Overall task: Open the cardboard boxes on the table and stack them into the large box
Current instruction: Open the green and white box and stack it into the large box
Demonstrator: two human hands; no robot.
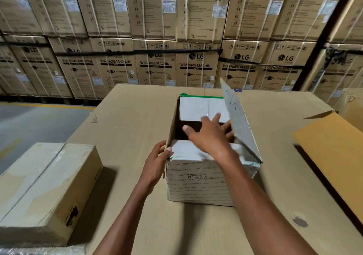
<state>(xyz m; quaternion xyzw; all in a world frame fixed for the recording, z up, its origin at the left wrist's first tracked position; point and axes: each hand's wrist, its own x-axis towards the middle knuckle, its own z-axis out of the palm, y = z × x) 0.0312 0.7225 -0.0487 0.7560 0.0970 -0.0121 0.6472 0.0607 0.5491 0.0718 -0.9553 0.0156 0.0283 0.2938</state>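
Three boxes sit on the table point(137, 117), which is covered in brown cardboard: a white box point(198, 184) in the middle, a closed brown box point(45, 188) well to the left of it, and the large box point(334, 156), seen only in part, to its right with a flap raised. The white box is printed over and over with "CM-1 WONDER TAPE" and carries a line of handwriting that I cannot read; green tape edges its far rim. Its top is partly open: the right flap point(239, 121) stands up, tilted, the left flap is raised, and the near and far flaps lie inward over a dark gap. Two hands work on it. The left hand point(157, 158) grips the near left corner, thumb curled over the edge. The right hand point(208, 135) reaches across the opening with its fingers spread and straight, some of them behind the raised right flap, holding nothing. Behind the table, two tiers of stacked cartons point(196, 66) read "LG", "WASHING MACHINE", "Clamp bottom" and "CAUTION".
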